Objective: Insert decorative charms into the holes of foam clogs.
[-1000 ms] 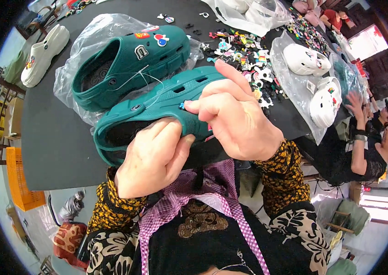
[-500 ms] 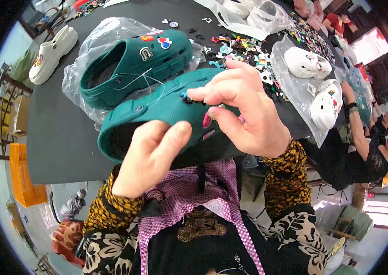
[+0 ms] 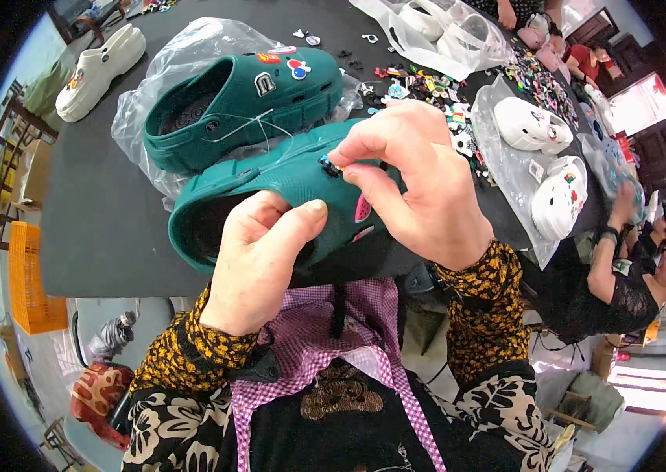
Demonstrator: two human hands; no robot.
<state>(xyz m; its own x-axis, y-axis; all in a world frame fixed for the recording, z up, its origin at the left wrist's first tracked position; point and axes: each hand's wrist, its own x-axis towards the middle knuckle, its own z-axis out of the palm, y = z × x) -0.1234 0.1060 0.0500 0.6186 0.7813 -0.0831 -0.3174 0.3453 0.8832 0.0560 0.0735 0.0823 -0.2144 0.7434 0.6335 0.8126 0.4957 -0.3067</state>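
A green clog lies on its sole before me, with its heel toward the left. My left hand grips its near side, fingers curled into the foot opening and thumb lying over the upper. Finger and thumb of my right hand are closed on a small dark-and-blue shoe charm at the top of the clog. Whether the charm's stem is inside a hole is hidden. Near my right thumb, a pink watermelon-like charm sits on the same clog. Beyond it, a matching green clog carries several charms.
Clear plastic wrap lies under the far clog. Loose charms are heaped behind my right hand. White clogs rest on plastic at right; another white clog stands at far left. A co-worker's arm reaches in at right.
My right thumb has come up to meet the index finger, so both now pinch the dark-and-blue charm. The left hand keeps its hold on the clog. The whole view has shifted slightly.
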